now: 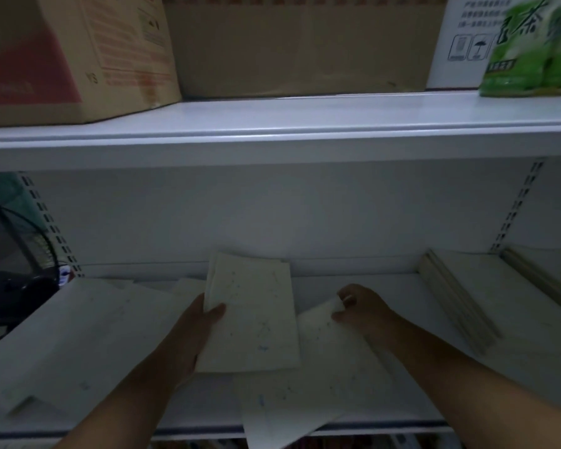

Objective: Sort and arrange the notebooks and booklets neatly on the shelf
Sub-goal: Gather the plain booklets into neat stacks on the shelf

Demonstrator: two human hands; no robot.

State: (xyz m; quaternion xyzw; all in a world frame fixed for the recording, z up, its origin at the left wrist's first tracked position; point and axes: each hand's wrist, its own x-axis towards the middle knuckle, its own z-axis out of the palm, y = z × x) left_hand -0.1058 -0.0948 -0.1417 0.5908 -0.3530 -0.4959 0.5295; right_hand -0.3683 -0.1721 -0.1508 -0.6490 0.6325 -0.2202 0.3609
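My left hand grips a small stack of pale booklets by its left edge, thumb on top, lifted above the white shelf. My right hand pinches the far corner of another pale booklet that lies on the shelf. Under it lies a further booklet overhanging the shelf's front edge. Loose large booklets are spread on the left. Two neat stacks stand on the right.
The upper shelf carries cardboard boxes, a white carton and a green pack. A dark fan stands left of the shelving. Slotted uprights flank the back wall.
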